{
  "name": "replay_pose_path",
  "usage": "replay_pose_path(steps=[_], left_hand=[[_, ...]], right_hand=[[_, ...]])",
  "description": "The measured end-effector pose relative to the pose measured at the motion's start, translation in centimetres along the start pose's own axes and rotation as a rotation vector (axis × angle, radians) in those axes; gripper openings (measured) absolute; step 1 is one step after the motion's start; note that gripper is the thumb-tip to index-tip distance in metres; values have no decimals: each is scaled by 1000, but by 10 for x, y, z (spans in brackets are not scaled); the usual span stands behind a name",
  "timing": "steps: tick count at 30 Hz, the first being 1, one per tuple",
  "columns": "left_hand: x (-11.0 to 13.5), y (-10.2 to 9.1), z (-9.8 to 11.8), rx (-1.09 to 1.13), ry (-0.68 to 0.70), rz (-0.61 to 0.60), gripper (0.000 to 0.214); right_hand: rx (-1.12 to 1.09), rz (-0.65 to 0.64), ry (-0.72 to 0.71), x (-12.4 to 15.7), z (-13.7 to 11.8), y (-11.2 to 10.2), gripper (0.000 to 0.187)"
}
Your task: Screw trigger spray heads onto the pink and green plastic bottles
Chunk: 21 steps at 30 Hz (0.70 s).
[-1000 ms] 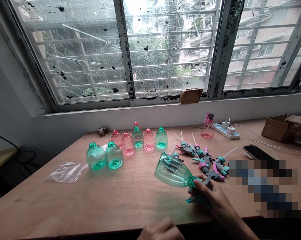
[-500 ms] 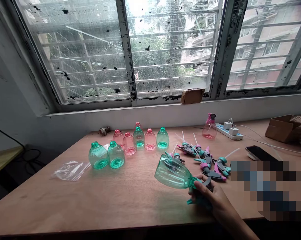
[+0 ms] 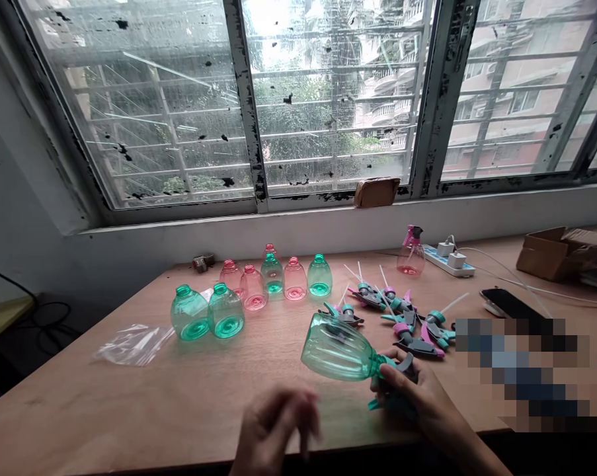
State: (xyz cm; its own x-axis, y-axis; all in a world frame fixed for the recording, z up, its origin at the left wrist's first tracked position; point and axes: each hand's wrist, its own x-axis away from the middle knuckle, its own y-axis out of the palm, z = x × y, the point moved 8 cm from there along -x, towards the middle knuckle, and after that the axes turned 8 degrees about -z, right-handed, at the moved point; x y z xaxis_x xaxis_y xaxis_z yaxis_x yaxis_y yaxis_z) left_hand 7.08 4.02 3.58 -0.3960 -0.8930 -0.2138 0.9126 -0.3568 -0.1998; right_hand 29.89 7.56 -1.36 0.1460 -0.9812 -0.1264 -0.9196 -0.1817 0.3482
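Observation:
My right hand is closed around the neck and trigger spray head of a green spray bottle. The bottle lies tilted on its side in the air, its base toward the upper left, and the grey and teal spray head is partly hidden by my fingers. Low in the middle, my left hand is raised over the table's front part, apart from the bottle. Its fingers are curled and smeared by motion. Several loose trigger spray heads in grey, teal and pink, with white tubes, lie just beyond my right hand.
Several green bottles and pink bottles stand at the back left of the wooden table, by a clear plastic bag. A pink spray bottle, power strip, phone and cardboard box are at the right.
My left hand has come into view from below, left of the held spray bottle. My right hand still grips the bottle in nearly the same pose. The whole view has shifted slightly.

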Motion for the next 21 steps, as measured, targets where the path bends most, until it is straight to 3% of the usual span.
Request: replay_pose_path(steps=[1,3,5,8,12,17,21], left_hand=[[-3,-23,2,-26,53,238,40],[-14,-36,-2,-51,61,350,63],[-28,-26,-10,-66,-2,214,80],[-34,-9,-15,-68,-57,1,78],[-24,-5,-15,67,-46,-100,83],[-18,-5,-17,45,42,-134,92],[-25,-13,-21,-47,3,-33,85]], right_hand=[[-1,-8,1,0,0,1,38],[19,-36,19,1,0,4,37],[62,-83,56,3,2,9,37],[93,-138,102,4,2,15,39],[100,-138,105,2,-1,14,38],[123,-176,91,0,0,17,37],[173,-165,62,2,-4,18,34]])
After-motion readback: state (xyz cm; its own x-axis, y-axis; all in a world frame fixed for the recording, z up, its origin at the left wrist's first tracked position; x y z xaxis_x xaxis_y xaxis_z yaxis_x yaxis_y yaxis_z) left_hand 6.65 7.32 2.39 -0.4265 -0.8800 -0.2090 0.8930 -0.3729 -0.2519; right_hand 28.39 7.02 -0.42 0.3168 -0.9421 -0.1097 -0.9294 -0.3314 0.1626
